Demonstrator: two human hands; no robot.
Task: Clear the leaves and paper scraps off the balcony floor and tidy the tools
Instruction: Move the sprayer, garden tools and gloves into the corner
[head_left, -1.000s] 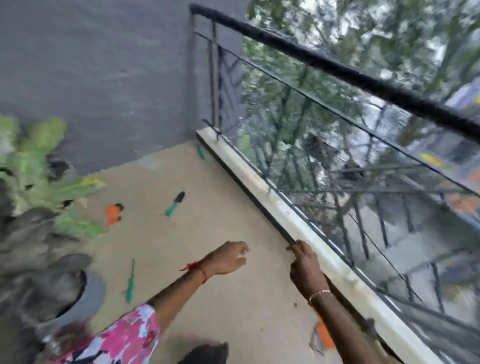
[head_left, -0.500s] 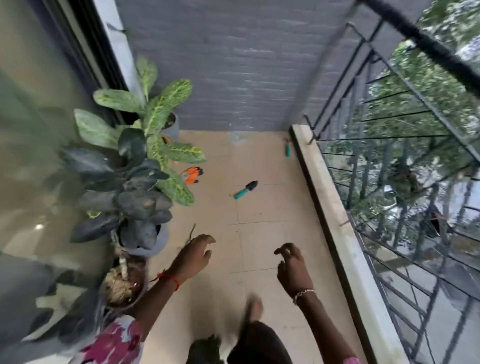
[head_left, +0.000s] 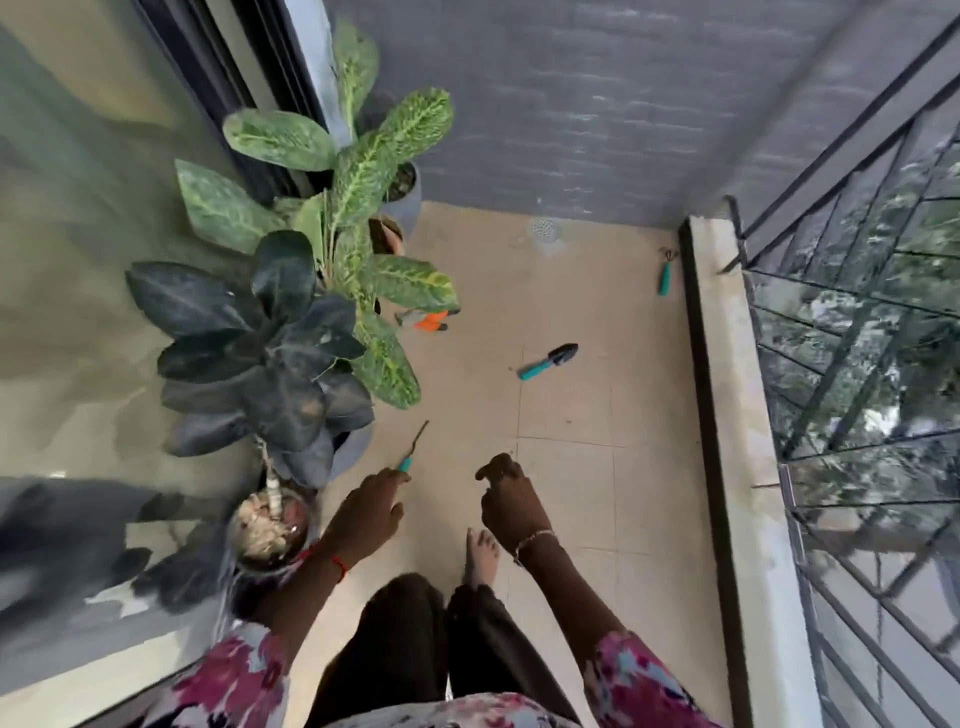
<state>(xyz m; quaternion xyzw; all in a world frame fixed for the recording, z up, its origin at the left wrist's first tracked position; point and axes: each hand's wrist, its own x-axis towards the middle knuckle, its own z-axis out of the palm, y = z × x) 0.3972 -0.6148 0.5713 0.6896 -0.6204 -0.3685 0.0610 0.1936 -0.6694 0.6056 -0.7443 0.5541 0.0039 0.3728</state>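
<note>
Four tools lie on the beige tiled floor (head_left: 571, 499). A thin weeder with a teal handle (head_left: 413, 448) lies beside the grey pot, and the fingertips of my left hand (head_left: 369, 506) reach the end of its handle. Whether they touch it, I cannot tell. My right hand (head_left: 506, 499) hovers over the tiles with loosely curled fingers and holds nothing. A teal-handled trowel with a black blade (head_left: 548, 361) lies mid-floor. Orange pruners (head_left: 430, 320) sit partly under a leaf. A small teal-handled rake (head_left: 665, 273) lies against the curb.
Potted plants (head_left: 291, 332) crowd the left side along the glass door (head_left: 78, 249). A grey wall (head_left: 571, 104) closes the far end, with a floor drain (head_left: 545, 231) below it. A concrete curb (head_left: 737, 415) and metal railing (head_left: 857, 312) run along the right. My bare foot (head_left: 480, 556) stands between my hands.
The view has swung from the railing to the floor and plants. Both hands have dropped toward the tiles, and my left hand has come closer to the thin weeder.
</note>
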